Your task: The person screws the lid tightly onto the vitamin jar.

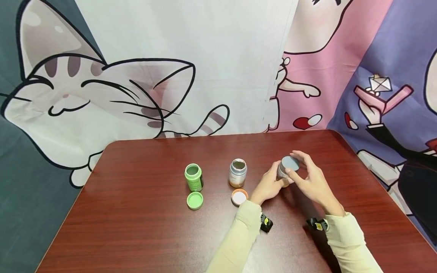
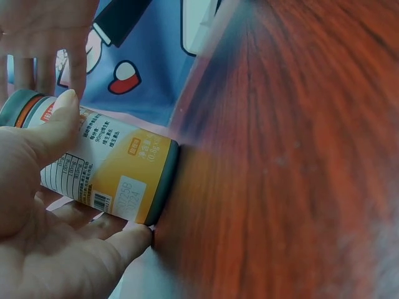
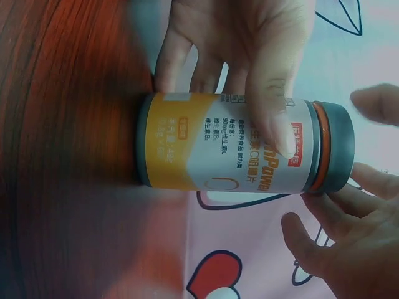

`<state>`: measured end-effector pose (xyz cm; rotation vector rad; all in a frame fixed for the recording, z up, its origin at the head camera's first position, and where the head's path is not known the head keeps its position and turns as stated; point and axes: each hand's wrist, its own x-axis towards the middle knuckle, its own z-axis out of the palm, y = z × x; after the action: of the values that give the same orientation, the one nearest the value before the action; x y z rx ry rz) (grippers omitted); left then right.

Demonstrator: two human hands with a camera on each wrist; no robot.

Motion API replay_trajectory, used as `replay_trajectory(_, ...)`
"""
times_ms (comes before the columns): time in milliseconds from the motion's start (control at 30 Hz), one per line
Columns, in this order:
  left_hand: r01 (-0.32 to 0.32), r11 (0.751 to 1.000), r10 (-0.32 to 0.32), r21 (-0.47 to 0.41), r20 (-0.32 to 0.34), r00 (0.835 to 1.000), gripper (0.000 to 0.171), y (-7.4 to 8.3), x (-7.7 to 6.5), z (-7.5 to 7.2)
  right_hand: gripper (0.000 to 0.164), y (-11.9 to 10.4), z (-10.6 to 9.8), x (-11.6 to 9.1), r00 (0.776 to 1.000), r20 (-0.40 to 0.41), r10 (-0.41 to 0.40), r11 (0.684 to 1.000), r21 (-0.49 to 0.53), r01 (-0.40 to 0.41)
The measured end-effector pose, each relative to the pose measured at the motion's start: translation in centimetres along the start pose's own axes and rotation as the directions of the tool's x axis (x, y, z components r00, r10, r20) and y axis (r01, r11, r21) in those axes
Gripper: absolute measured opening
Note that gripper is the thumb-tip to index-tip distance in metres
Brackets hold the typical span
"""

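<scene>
Head view, the left hand grasps a capped bottle over the worktop, right of an open grey bottle; left wrist view, its fingers wrap the bottle's yellow-and-white label; right wrist view, the right hand, fingers released, spreads around the grey cap

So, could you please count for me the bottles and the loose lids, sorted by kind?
Open bottles: 2 (green bottle, grey-necked bottle)
Capped bottles: 1 (the held bottle)
Loose lids: 2 (green lid, orange-rimmed lid)
Total: 5
</scene>
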<state>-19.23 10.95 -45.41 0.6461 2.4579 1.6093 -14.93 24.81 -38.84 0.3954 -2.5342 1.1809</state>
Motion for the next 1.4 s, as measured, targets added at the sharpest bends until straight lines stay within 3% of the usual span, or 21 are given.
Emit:
replay_trajectory(200, 0.002, 1.0, -0.002, -0.004, 0.004, 1.0, 0.057, 0.0, 0.0, -0.1, 0.056, 2.0, 0.3, 0.1, 1.0, -0.015, -0.017, 0.999, -0.038, 0.017)
replay_trajectory(800, 0.019, 1.0, -0.019, 0.003, 0.002, 1.0, 0.059, 0.0, -0.1, 0.1, 0.057, 2.1, 1.1, 0.2, 0.985, -0.163, 0.052, 0.985, -0.152, -0.077)
replay_trajectory(933, 0.017, 1.0, -0.017, 0.008, 0.005, 1.0, 0.06, 0.1, -0.2, 0.0, 0.065, 1.9, 0.9, 0.2, 0.989, -0.122, 0.084, 0.987, -0.123, -0.1)
replay_trajectory(1100, 0.007, 1.0, -0.007, 0.01, 0.004, 1.0, 0.061, 0.0, -0.2, 0.0, 0.075, 1.6, 0.1, 0.2, 0.99, 0.001, 0.144, 0.99, -0.012, -0.144)
replay_trajectory(1267, 0.002, 1.0, -0.002, 0.0, 0.004, 1.0, 0.061, -0.1, -0.1, 0.0, 0.073, 1.8, 0.0, 0.4, 0.991, 0.075, 0.112, 0.984, 0.129, -0.121)
replay_trajectory(1400, 0.005, 1.0, -0.005, 0.0, 0.007, 1.0, 0.059, -0.1, -0.1, -0.1, 0.07, 1.8, 0.1, 0.3, 0.994, 0.076, 0.079, 0.99, 0.113, -0.087)
